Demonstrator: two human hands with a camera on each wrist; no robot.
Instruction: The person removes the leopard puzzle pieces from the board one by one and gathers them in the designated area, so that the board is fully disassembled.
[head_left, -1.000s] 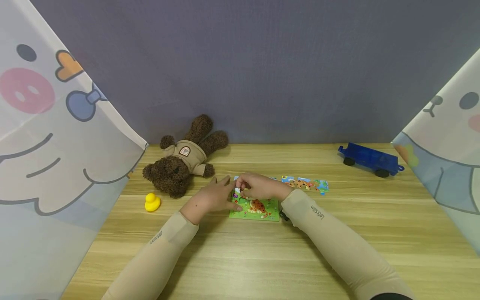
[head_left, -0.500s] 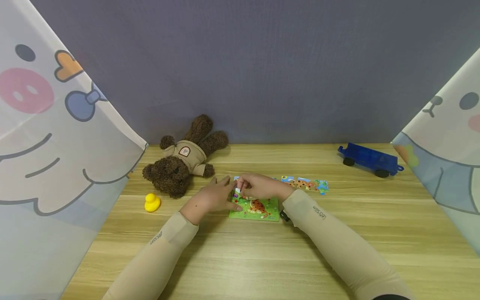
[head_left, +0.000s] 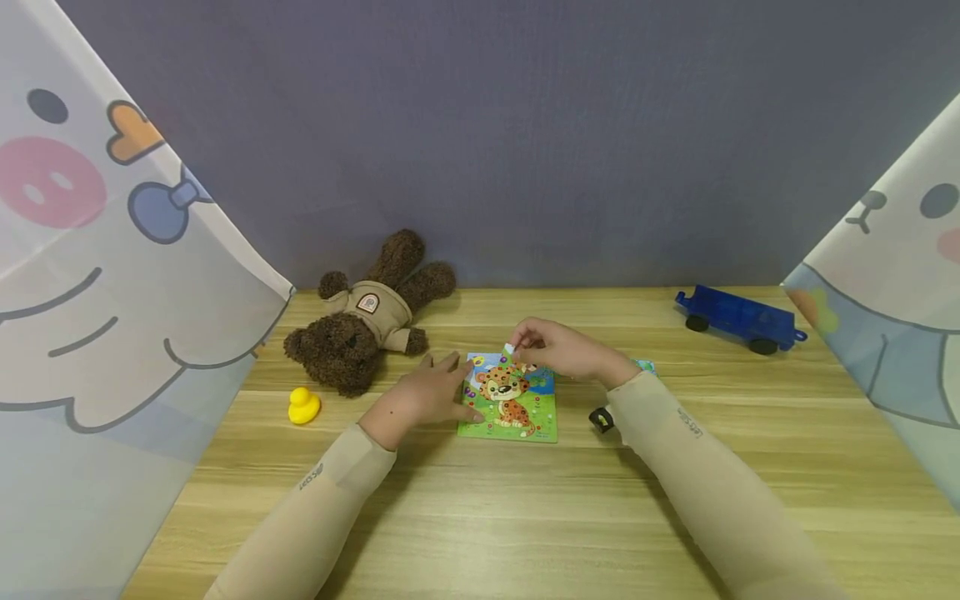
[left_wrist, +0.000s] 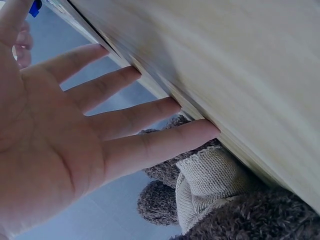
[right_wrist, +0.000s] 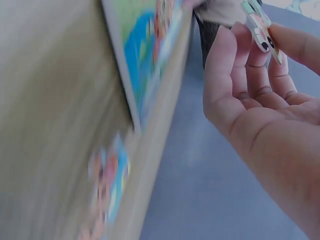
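A puzzle board [head_left: 543, 427] with a spotted leopard cub on green grass lies at the middle of the table. My left hand [head_left: 427, 395] rests at its left edge, fingers spread and straight, thumb over the lower left part. Above the board's upper edge, my right hand [head_left: 566, 350] pinches a jigsaw piece [head_left: 507, 353] between thumb and fingers. In the right wrist view that jigsaw piece [right_wrist: 260, 27] stands tilted at the fingertips. Loose jigsaw pieces [right_wrist: 105, 182] lie on the table beside the board, mostly hidden behind the right hand in the head view.
A brown teddy bear [head_left: 382, 310] in a beige top lies at the back left, a yellow rubber duck [head_left: 303, 407] in front of it. A blue toy wagon [head_left: 738, 317] stands at the back right. A small black object [head_left: 601, 419] sits beside the right forearm.
My right hand has lifted off the board's upper left and moved right and back, with a jigsaw piece in its fingers. The cub's face now shows. My left hand has stayed put.
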